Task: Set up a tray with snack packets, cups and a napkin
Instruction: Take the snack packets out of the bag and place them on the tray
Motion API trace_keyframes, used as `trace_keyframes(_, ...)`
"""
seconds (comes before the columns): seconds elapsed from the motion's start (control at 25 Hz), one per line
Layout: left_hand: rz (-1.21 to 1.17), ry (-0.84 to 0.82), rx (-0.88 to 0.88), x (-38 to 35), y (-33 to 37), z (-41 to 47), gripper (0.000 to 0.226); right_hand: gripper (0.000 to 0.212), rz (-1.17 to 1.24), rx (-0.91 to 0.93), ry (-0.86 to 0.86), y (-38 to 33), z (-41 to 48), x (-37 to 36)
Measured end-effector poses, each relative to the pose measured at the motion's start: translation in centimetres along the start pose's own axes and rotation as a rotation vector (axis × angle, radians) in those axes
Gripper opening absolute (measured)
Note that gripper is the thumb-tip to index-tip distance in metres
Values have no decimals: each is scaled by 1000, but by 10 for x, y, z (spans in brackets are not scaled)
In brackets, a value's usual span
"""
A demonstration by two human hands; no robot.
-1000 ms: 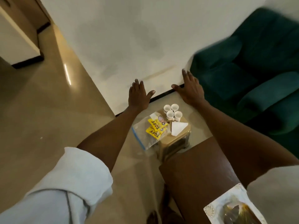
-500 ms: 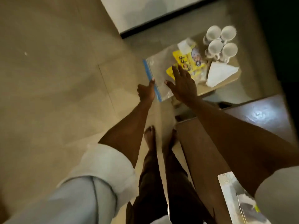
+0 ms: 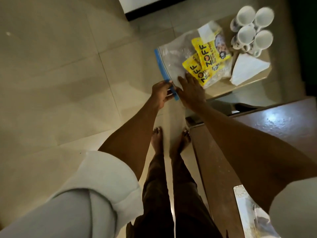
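Pinching the blue zip strip (image 3: 161,66) of the clear bag (image 3: 173,60) mid-frame goes the left hand (image 3: 161,93), while the right hand (image 3: 191,91) lies flat-fingered on it beside the snack packets (image 3: 205,60).

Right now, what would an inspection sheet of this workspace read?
Surface: small tan table, holding most of the job's things.
Job's things: yellow snack packets inside clear zip bag; four white cups; folded white napkin; patterned tray apart, on brown table.
Clutter: nothing seen.
Hands: left hand pinches the bag's blue zip strip; right hand lies flat on the bag.
Cables: nothing seen.
Surroundings: tiled floor, white wall.
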State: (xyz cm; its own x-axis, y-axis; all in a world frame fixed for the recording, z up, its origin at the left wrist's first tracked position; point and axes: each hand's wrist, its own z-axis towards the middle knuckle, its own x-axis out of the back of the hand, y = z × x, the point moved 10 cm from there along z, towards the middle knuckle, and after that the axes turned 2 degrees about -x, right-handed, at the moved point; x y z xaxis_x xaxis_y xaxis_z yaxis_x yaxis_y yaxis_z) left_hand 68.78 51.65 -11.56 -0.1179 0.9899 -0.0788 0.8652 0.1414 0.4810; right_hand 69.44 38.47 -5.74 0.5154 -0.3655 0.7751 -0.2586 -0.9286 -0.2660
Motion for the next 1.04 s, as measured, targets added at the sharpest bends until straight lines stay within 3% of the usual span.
trace_keyframes(0.12, -20, 9, -11, -10, 16, -6, 6, 48, 132, 24, -10, -11, 4, 14)
trace_keyframes(0.32, -64, -83, -84, -39, 59, -38, 10, 19, 370, -51, 192, -14, -21, 71)
trace_keyframes(0.56, 25, -228, -322, -106, 203, -154, 4, 30, 586, -63, 491, -21, -77, 240)
trace_keyframes(0.84, 207, -294, -630, -160, 351, -346, 26, 20, 804, 53, 783, -54, -193, 432)
trace_keyframes(1.04, 230, -309, -808, -196, 414, -463, 20, 20, 930, 145, 868, -64, -275, 518)
